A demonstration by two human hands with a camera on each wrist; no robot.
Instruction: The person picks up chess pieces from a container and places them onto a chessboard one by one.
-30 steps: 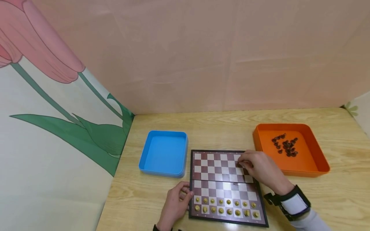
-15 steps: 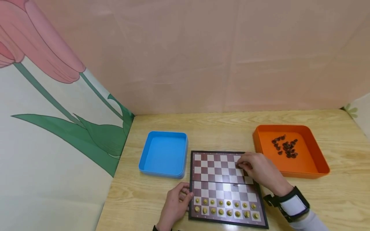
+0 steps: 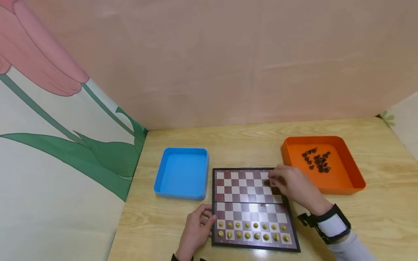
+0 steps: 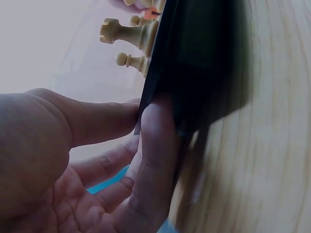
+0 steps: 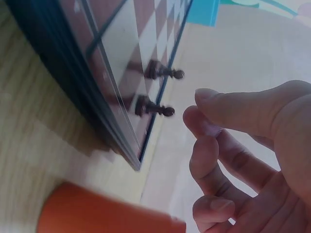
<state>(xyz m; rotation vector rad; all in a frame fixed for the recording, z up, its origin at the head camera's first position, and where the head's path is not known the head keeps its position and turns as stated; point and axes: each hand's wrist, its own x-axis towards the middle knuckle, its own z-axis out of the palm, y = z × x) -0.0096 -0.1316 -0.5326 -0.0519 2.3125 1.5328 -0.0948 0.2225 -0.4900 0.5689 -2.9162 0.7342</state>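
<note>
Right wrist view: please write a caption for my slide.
Two dark pawns stand on the chessboard, the right hand close beside them.

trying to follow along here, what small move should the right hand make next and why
The right hand looks empty near two standing dark pawns, and the gold pieces already fill two rows, so it should probably reach to the orange tray for one of the dark pieces lying there.

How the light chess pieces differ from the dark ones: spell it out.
Colour: the light pieces look yellowish, the dark pieces brownish black.
Place: the light pieces stand in two rows on the chessboard; most dark pieces lie jumbled in the orange tray, with two dark pawns on the board.
Shared: both include round-headed pawns.
</note>
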